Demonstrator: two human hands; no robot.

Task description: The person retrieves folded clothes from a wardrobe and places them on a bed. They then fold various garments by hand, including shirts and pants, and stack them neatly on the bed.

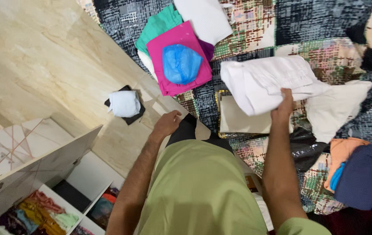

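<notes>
**Person lifting a white folded garment from a patterned bed**

Head camera, looking straight down. The right hand (283, 106) is clamped on a white folded garment (266, 82), fingers pinching its near edge and holding it just above a cream folded cloth (242, 122) that lies on the patchwork bedspread (321, 26). The left hand (167, 123) is well apart from the right — loosely curled, holding nothing, hovering beside the person's dark trouser leg near the bed's edge.

To the far left on the bedspread sits a stack: a pink folded cloth (175, 80) with a blue crumpled plastic cover (181, 64) on top, a teal cloth (157, 26) beneath and a white folded cloth (205, 17) just beyond. To the near right lie an orange cloth (341, 150) and a navy bundle (364, 174), touching each other, with a black plastic bag (304, 148) just to their left.

On the beige marble floor (33, 52) at left, a small white bundle (124, 103) rests on a dark cloth. At the near left, an open cupboard (42, 169) shows shelves of colourful clothes.
</notes>
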